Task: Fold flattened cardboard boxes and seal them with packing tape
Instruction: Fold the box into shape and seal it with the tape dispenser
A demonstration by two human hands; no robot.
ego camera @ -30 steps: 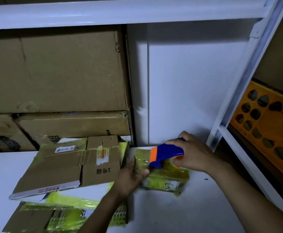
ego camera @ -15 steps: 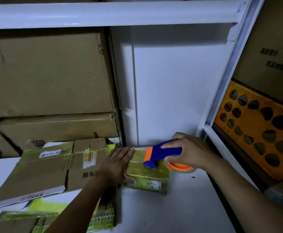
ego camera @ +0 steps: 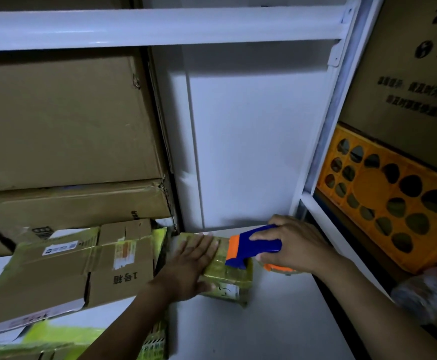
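On the worktop [ego camera: 277,323], the left hand [ego camera: 190,267] lay flat, fingers straight, pinning the small taped box [ego camera: 229,275], whose long axis ran away from the person. Just right, the right hand [ego camera: 299,246] gripped the tape dispenser [ego camera: 253,252], its nose touching the box.

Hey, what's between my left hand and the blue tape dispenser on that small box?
In the head view, only a short yellow-taped strip of the small box separates the left hand from the tape dispenser; nothing else.
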